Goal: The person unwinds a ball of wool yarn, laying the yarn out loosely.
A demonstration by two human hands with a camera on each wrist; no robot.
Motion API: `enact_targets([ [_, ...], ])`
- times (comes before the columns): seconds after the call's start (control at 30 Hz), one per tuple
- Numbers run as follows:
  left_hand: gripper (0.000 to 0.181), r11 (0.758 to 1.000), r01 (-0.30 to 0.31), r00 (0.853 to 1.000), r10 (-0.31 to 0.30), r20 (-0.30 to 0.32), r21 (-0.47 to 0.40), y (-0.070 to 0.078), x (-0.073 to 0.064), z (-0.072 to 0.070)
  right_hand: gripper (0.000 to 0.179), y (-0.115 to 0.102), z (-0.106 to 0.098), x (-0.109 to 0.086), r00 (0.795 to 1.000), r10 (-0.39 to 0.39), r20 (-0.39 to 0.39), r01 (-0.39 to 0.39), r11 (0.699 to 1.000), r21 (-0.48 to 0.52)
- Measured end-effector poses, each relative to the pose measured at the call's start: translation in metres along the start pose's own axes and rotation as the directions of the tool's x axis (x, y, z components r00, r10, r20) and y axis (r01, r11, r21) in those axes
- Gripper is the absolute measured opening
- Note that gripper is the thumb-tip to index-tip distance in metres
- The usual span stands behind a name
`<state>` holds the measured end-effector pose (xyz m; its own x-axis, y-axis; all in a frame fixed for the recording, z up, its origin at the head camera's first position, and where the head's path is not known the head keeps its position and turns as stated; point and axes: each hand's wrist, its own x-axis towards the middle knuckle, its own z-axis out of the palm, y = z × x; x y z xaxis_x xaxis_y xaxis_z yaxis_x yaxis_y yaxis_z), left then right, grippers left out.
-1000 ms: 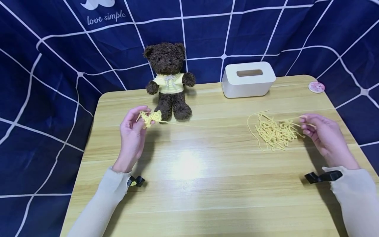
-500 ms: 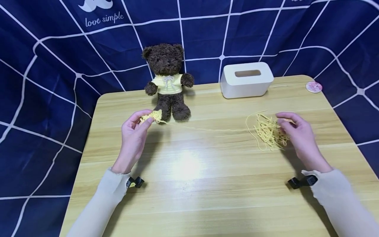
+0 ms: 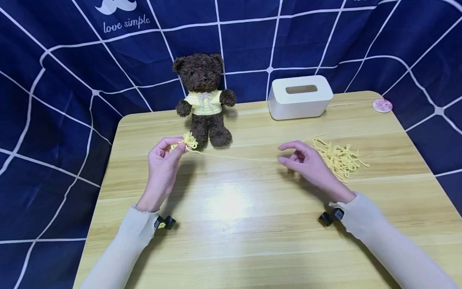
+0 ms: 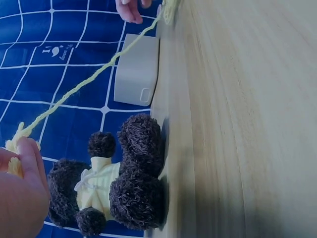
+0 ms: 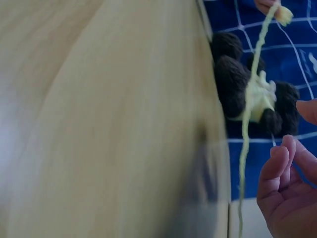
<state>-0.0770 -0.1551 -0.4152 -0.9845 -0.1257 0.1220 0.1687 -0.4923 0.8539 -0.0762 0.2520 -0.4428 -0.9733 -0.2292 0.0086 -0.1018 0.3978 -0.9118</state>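
Note:
In the head view my left hand (image 3: 162, 164) pinches a small looped bundle of yellow yarn (image 3: 189, 140) between thumb and fingers, held up in front of the teddy bear. From that bundle a single yarn strand (image 3: 234, 157) runs rightward; the left wrist view shows the strand (image 4: 89, 82) stretching toward the pile. My right hand (image 3: 306, 160) hovers over the table left of the loose yarn pile (image 3: 341, 158). Thumb and index finger are spread apart, and the right wrist view shows the strand (image 5: 245, 124) passing beside these fingers, not between them.
A brown teddy bear (image 3: 203, 100) in a yellow top sits at the table's back, just beyond my left hand. Behind the yarn pile stands a white tissue box (image 3: 301, 98). A round pink coaster-like disc (image 3: 382, 105) lies at the back right corner. Blue gridded cloth (image 3: 252, 44) surrounds the table.
My right hand has moved left from the far side of the yarn pile, across it, to its near left. The left hand stays in place, its bundle now showing more loops.

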Motion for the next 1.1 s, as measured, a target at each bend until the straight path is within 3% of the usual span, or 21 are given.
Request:
enact_targets([
  [0.33, 0.016, 1.0, 0.002, 1.0, -0.002, -0.007, -0.03, -0.001, 0.001, 0.002, 0.043, 0.0, 0.032, 0.019, 0.988, -0.023, 0.15, 0.025, 1.0, -0.012],
  [0.53, 0.012, 0.999, -0.006, 1.0, 0.007, 0.002, -0.049, -0.003, 0.002, 0.003, 0.029, -0.001, 0.038, 0.029, 0.973, 0.015, 0.232, -0.01, 1.0, -0.022],
  [0.87, 0.019, 0.997, -0.015, 1.0, 0.014, -0.018, -0.074, -0.001, 0.002, 0.003, 0.019, -0.001, 0.029, 0.026, 0.952, 0.069, 0.298, -0.052, 0.997, -0.065],
  [0.97, 0.021, 0.997, -0.02, 0.999, 0.018, -0.027, -0.077, 0.0, 0.002, 0.004, 0.023, -0.001, 0.029, 0.026, 0.949, 0.057, 0.309, -0.038, 0.997, -0.067],
  [1.1, 0.022, 0.997, -0.022, 0.999, 0.02, -0.032, -0.07, 0.002, 0.001, 0.006, 0.03, 0.001, 0.034, 0.028, 0.962, 0.002, 0.272, 0.019, 0.997, -0.076],
])
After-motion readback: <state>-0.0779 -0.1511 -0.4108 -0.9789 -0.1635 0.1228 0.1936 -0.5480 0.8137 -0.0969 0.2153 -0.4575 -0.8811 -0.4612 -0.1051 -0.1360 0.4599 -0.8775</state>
